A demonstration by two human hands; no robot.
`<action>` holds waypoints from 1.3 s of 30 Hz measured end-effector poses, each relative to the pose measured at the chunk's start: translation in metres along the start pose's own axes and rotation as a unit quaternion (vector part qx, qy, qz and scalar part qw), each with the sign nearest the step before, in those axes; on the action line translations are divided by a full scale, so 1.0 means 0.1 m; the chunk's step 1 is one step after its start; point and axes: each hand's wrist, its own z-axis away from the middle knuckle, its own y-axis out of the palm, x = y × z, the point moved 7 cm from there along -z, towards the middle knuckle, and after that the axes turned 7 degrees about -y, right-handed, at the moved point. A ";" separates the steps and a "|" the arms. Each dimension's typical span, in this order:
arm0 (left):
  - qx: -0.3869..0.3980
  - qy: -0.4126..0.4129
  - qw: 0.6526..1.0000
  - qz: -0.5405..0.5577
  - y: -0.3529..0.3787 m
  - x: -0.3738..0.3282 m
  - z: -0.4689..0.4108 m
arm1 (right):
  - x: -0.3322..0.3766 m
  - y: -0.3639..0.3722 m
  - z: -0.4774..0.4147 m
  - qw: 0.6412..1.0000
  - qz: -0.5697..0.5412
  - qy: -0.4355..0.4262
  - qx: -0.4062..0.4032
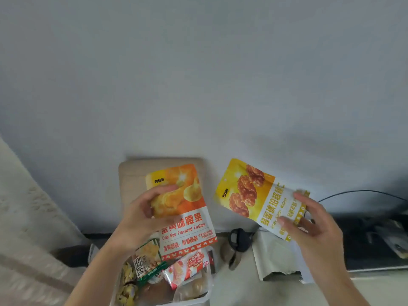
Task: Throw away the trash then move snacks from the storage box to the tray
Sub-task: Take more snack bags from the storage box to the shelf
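Hands up: left hand holds cashews, right hand walnuts.

Looks like a home, folks, a lived-in room: plain white wall rising behind the storage box, a beige cushion just behind the box, pale fabric to its left, a black cable trailing off to its right.

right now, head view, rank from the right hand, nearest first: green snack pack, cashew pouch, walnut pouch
1. walnut pouch, held in the right hand.
2. cashew pouch, centre, in the left hand.
3. green snack pack, lower left, in the storage box.
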 end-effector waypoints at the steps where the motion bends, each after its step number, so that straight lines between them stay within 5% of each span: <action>1: 0.021 0.010 1.000 -0.010 0.15 -0.12 -0.02 | 0.11 -0.18 0.07 1.000 0.004 -0.008 -0.022; 8: 0.176 0.053 0.982 -0.033 1.57 -0.67 -0.10 | 0.68 -1.55 0.70 0.982 -0.012 -0.031 -0.185; 20: 0.421 0.092 0.892 -0.136 4.90 -0.41 0.84 | 1.18 -3.88 2.86 0.871 0.016 -0.060 -0.487; 39: 0.655 0.177 0.719 -0.154 8.72 0.29 4.34 | 2.34 -6.12 6.26 0.707 0.187 -0.082 -0.677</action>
